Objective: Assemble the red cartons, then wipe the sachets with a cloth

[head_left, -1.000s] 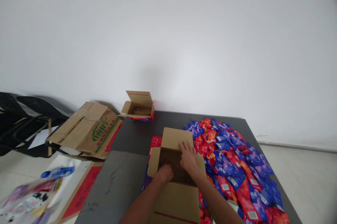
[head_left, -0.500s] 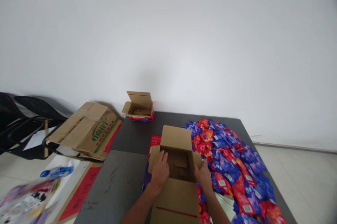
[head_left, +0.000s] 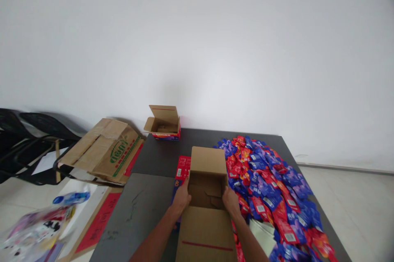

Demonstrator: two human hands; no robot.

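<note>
An opened cardboard box (head_left: 207,229) stands in front of me at the table's near side, its brown inside bare and its long front and back flaps spread out. My left hand (head_left: 181,197) grips the left wall, fingers on the outside and thumb near the rim. On the opposite wall, my right hand (head_left: 230,201) is closed in the same way. Both side flaps are hidden under or behind the hands. Partly covered by the box, a red and purple printed carton (head_left: 184,167) lies to its left. Right of the box spreads a heap of red and blue packets (head_left: 271,188).
A second open box (head_left: 166,124) stands at the table's back left corner. Pale green sheets (head_left: 261,235) lie among the packets. Left of the dark table (head_left: 138,200) are a large carton (head_left: 104,147), a blue-capped bottle (head_left: 71,198) and black chairs (head_left: 46,126).
My hands have moved from the side flaps to the outside of the box walls. Those flaps, spread outward before, no longer show. My view has shifted slightly.
</note>
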